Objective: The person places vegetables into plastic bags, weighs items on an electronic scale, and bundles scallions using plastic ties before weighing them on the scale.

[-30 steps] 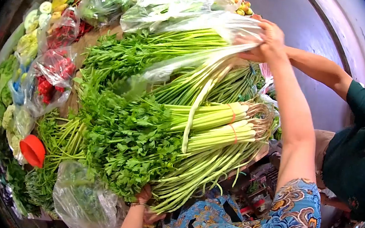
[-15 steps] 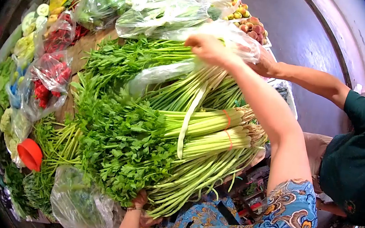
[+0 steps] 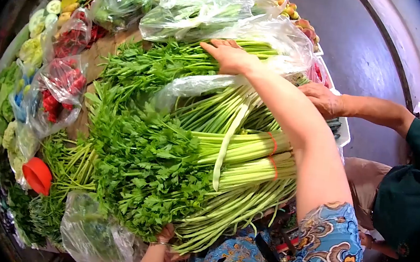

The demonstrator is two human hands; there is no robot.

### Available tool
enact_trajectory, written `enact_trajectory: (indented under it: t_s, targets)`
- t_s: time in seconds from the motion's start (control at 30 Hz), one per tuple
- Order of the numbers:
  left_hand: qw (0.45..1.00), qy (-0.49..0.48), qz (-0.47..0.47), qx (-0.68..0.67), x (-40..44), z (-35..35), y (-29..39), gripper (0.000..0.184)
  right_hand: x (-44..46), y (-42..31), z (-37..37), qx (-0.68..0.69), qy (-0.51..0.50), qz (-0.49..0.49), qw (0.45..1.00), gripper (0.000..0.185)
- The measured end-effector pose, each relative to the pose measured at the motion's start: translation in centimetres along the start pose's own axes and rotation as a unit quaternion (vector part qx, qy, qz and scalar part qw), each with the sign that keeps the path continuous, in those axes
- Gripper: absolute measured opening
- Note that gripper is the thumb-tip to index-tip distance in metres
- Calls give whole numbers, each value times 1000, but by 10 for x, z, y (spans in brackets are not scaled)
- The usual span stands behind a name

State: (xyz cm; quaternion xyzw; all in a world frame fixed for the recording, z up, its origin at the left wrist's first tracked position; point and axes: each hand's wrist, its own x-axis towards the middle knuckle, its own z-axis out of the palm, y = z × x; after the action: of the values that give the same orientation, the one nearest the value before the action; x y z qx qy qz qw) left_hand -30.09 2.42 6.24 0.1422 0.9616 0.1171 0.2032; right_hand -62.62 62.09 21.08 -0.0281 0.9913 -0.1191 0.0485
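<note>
Currently I have the right hand (image 3: pixel 228 58) resting palm down on the stalks of the upper celery (image 3: pixel 182 58), its fingers loose and spread. A second pile of celery (image 3: pixel 150 155), with red bands (image 3: pixel 273 168) around its stalks, lies between that hand and the left hand (image 3: pixel 166 232), which sits at the pile's lower edge. Foliage covers part of the left hand, so I cannot tell whether it grasps anything. The right arm (image 3: pixel 317 148) hides the far ends of the banded stalks from me, and a co-worker's hand (image 3: pixel 322 99) shows just beyond it, near a clear bag (image 3: pixel 287 41). Away to the left I see red peppers (image 3: pixel 51 105) inside another bag (image 3: pixel 66 120); greens (image 3: pixel 91 218) fill a third bag (image 3: pixel 110 254) beside the left hand, and fruit (image 3: pixel 307 31) sits in a white crate (image 3: pixel 319 53)
</note>
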Motion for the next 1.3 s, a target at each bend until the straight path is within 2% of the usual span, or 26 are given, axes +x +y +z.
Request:
enact_trajectory:
  t_s: [0.03, 0.07, 0.17, 0.27, 0.33, 0.4, 0.43, 0.53, 0.57, 0.6, 0.7, 0.87, 0.97, 1.0, 1.13, 1.2, 1.27, 1.3]
  targets:
    - [996, 25, 51, 65, -1, -12, 11, 51, 8, 2, 4, 9, -32, 23, 999, 83]
    - [996, 22, 50, 67, -1, -22, 19, 51, 13, -1, 0, 12, -33, 23, 999, 83]
    - [992, 25, 99, 72, 1, -41, 30, 54, 16, -9, -19, 10, -127, 4, 992, 77]
    - [988, 37, 132, 71, 6, -38, 25, 55, 0, -10, -11, -13, -125, -23, 992, 74]
    - [996, -37, 74, -23, -5, -7, -3, 53, -2, -3, 15, -31, -101, -38, 994, 71]
    - [994, -30, 101, -1, 7, -52, 37, 54, -1, 3, 34, -43, 3, -55, 998, 78]
    - [991, -20, 131, 22, 16, -71, 56, 55, 1, 2, 32, -21, 21, -62, 998, 72]
    - [993, -30, 111, 4, 19, -71, 60, 57, -5, -8, 10, 36, -6, -36, 999, 66]
    - [993, -26, 114, 6, 18, -67, 55, 57, -9, -8, 14, 39, 43, -52, 997, 60]
    - [993, -21, 115, 12, 15, -64, 52, 57, -14, -10, 15, 41, 44, -53, 997, 60]
    - [992, -9, 120, 21, 13, -58, 46, 57, -28, -16, 15, 53, 147, -75, 985, 56]
    - [992, -4, 120, 25, 11, -51, 40, 57, -38, -36, -19, 50, 214, -38, 975, 59]
    - [992, -2, 123, 25, 12, -49, 39, 57, -36, -71, -53, 66, 301, -25, 951, 66]
    - [992, 0, 124, 26, 12, -48, 38, 57, -35, -86, -66, 70, 336, -33, 939, 52]
    - [992, 0, 126, 27, 13, -45, 35, 57, -15, -139, -84, 16, 420, -14, 907, 44]
    - [992, -1, 126, 24, 11, -44, 35, 57, 5, -162, -71, -3, 497, -9, 868, 41]
    - [992, -1, 126, 27, 12, -43, 34, 57, 15, -188, -45, -37, 347, 54, 936, 54]
    - [991, 0, 128, 28, 12, -43, 34, 58, 19, -194, -21, -47, 332, 43, 941, 66]
